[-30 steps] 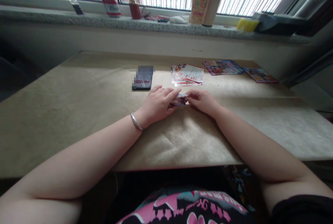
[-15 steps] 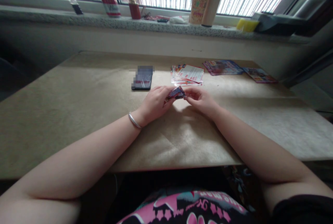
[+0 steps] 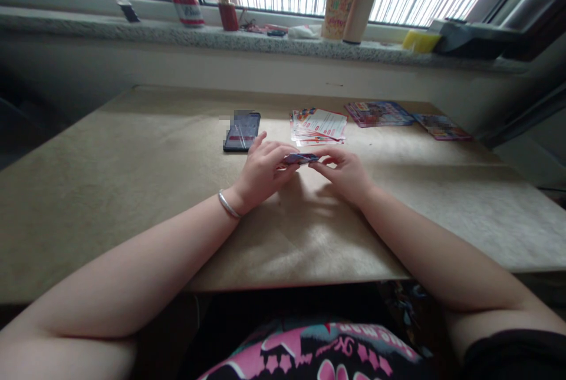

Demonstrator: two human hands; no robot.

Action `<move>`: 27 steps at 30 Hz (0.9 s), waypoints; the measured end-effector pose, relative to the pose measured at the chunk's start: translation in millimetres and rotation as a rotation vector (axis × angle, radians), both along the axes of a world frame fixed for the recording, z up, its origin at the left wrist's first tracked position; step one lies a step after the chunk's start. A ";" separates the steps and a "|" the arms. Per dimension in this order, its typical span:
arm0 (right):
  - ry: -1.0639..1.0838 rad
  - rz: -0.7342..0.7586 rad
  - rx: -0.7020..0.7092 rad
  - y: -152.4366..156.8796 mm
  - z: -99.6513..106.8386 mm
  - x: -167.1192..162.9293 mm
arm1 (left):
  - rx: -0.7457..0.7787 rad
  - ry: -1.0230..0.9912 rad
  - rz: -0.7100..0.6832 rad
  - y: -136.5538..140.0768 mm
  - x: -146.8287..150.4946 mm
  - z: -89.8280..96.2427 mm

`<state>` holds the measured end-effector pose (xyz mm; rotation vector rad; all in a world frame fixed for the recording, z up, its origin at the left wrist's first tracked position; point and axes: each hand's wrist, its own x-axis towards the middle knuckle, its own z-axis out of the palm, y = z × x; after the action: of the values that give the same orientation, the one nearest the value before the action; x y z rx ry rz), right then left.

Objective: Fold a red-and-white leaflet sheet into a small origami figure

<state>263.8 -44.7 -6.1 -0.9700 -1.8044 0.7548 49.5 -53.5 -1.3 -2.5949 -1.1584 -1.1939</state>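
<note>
Between my two hands is a small, dark blue and purple printed packet, held nearly flat just above the table. My left hand pinches its left end, with one finger raised towards the phone. The thumb and fingers of my right hand grip its right end. Just beyond the packet lies a loose fan of white and red printed cards. A dark phone rests flat beyond my left hand, its top left part blurred.
Colourful printed packs lie at the table's back right, with more packs beside them. Along the stone windowsill stand a red and white can, a red bottle, a patterned cup and a yellow object.
The packet has tilted from facing me to nearly edge-on. A finger of my left hand has lifted, and my right fingers have closed in on the packet's right end.
</note>
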 end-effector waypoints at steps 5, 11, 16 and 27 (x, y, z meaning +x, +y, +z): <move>-0.029 -0.002 0.088 -5.1 3.0 0.1 | -0.010 0.002 0.007 -0.4 0.8 3.4; -0.093 -0.043 0.240 -10.6 8.6 -2.7 | -0.005 -0.009 -0.022 -1.3 0.3 2.1; -0.135 -0.105 0.431 -10.6 8.2 -6.0 | -0.005 -0.170 -0.063 -3.2 1.0 1.5; -0.099 -0.081 0.618 -10.8 12.3 -7.3 | 0.063 -0.287 -0.182 0.7 -0.1 0.0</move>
<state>256.5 -55.5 6.2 -0.6642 -1.8994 0.0740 49.5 -52.8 -1.4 -2.5897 -0.9175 -1.6558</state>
